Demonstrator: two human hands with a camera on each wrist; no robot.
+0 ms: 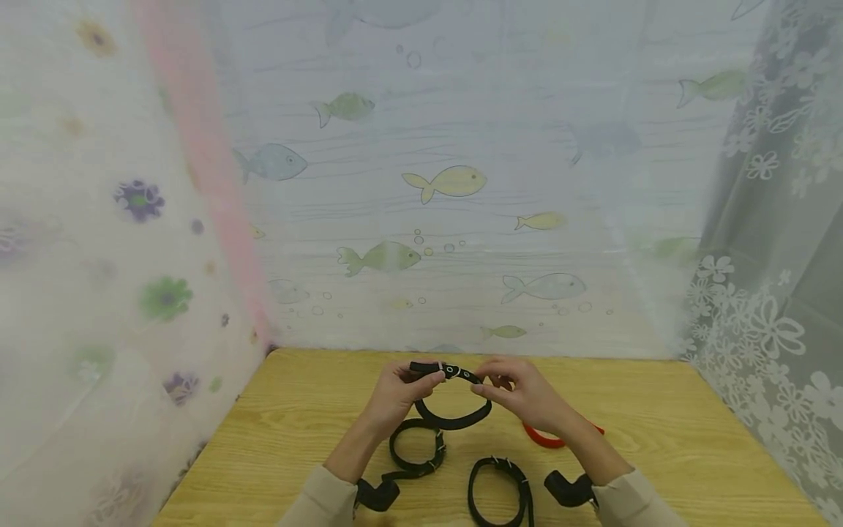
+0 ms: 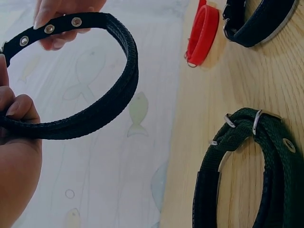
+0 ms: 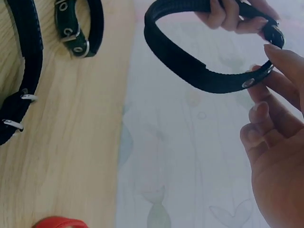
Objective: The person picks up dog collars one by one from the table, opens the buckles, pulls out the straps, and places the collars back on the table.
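Above the table, both hands hold up a black collar (image 1: 454,423) bent into a loop, with metal eyelets along its strap. The left hand (image 1: 400,391) grips it near the buckle, thumb in front. On the other side, the right hand (image 1: 523,391) pinches the eyelet strap between thumb and fingers. In the left wrist view the collar (image 2: 109,107) hangs as an open ring, its padded band towards the camera. The right wrist view shows the right hand (image 3: 280,128) with thumb and fingertips on the collar (image 3: 190,71) beside an eyelet.
On the wooden table (image 1: 296,417) lie a dark green collar (image 2: 237,137) on the left, a black collar (image 1: 470,490) at the front and a red collar (image 1: 545,438), partly behind the right forearm. Patterned curtains (image 1: 461,146) stand behind and at both sides.
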